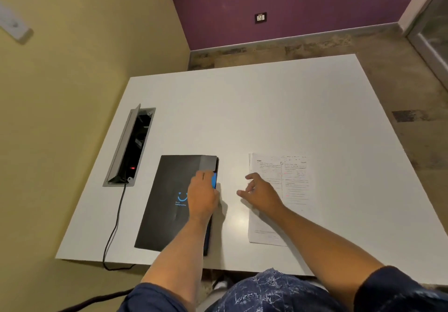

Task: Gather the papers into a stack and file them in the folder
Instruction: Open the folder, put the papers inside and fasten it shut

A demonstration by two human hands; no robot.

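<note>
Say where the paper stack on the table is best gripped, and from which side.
Probably the left long edge of the papers, approached from the bare table between them and the folder. The stack lies flat, so a thumb must slide under an edge; the right hand already hovers there, fingers loosely spread.
</note>
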